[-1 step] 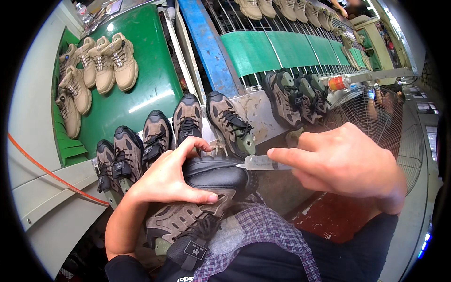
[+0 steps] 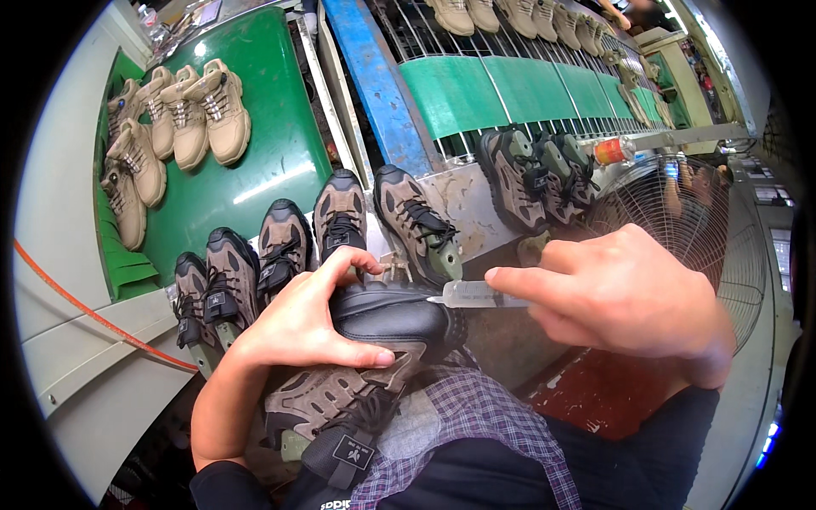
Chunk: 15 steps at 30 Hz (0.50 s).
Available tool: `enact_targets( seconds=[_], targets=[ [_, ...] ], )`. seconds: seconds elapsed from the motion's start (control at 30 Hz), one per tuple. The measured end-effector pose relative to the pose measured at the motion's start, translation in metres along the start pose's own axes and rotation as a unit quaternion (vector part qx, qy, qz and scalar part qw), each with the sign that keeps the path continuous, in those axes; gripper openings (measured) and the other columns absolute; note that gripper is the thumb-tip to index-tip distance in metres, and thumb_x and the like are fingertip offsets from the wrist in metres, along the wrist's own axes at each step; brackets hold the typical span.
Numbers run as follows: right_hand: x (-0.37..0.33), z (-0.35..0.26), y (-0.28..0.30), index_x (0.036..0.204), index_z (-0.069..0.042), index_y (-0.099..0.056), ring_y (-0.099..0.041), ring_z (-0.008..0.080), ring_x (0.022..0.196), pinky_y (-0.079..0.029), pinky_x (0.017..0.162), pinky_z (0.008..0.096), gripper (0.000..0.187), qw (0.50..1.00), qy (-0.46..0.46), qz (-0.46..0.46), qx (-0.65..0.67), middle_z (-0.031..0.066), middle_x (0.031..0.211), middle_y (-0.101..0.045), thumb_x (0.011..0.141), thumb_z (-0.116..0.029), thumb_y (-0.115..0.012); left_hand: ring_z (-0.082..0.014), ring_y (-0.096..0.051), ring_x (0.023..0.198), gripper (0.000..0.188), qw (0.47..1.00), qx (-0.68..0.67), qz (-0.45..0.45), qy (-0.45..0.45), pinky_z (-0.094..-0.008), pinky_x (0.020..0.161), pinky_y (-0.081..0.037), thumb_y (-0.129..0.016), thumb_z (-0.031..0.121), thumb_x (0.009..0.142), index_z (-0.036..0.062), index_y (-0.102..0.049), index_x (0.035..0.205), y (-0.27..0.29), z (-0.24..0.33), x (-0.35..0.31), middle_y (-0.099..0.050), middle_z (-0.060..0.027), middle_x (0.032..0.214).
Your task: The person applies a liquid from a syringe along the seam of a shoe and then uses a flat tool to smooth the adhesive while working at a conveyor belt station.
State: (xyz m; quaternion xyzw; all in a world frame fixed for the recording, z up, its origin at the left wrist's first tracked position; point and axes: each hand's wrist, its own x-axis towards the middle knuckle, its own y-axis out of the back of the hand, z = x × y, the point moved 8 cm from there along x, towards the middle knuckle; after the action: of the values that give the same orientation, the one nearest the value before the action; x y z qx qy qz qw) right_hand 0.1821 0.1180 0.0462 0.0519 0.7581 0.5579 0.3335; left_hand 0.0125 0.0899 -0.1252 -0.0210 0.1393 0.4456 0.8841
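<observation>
Left hand [image 2: 297, 319] gripped grey-brown shoe [image 2: 319, 391], which lay below and right of it; black toe cap [image 2: 391, 321] just right of the palm. Clear syringe [image 2: 478, 295]: long axis roughly left–right, nozzle pointing left over the cap, contact unclear. Right hand [image 2: 616, 293], nearer the syringe, clasped its right end.

Up on the person's head, this wide fisheye peers down and forward: plaid cloth [image 2: 484, 408] nearest, then the left hand [image 2: 310, 319] and right hand [image 2: 616, 293] at close range. It sweeps to a green table [image 2: 272, 110] on the left, a fan [image 2: 663, 200] right, a wire rack [image 2: 476, 49] far off, edges bowing.
</observation>
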Motion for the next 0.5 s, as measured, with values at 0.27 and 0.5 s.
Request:
enact_targets(
  seconds=[0.27, 0.5],
  targets=[
    [-0.0051, -0.0029, 0.0062, 0.128, -0.019, -0.067, -0.061, 0.0174, 0.054, -0.046, 0.045, 0.0299, 0.052, 0.998, 0.005, 0.049, -0.027, 0.0001, 0.074, -0.057, 0.077, -0.016, -0.076, -0.0252, -0.068, 0.085, 0.084, 1.000, 0.005, 0.011, -0.021, -0.0359, 0.081, -0.051, -0.094, 0.039, 0.061, 0.0086, -0.050, 0.126, 0.0041, 0.0061, -0.0020, -0.068, -0.0130, 0.091],
    [0.0040, -0.0075, 0.0042, 0.129, -0.018, -0.067, -0.058, 0.0168, 0.050, -0.042, 0.041, 0.0304, 0.054, 0.998, 0.023, 0.052, 0.002, 0.0010, 0.071, -0.055, 0.075, -0.017, -0.076, -0.0277, -0.070, 0.087, 0.085, 1.000, 0.006, 0.005, -0.030, -0.0375, 0.082, -0.052, -0.094, 0.039, 0.061, 0.0083, -0.049, 0.126, 0.0015, 0.0097, 0.0032, -0.069, -0.0143, 0.092]
  ],
)
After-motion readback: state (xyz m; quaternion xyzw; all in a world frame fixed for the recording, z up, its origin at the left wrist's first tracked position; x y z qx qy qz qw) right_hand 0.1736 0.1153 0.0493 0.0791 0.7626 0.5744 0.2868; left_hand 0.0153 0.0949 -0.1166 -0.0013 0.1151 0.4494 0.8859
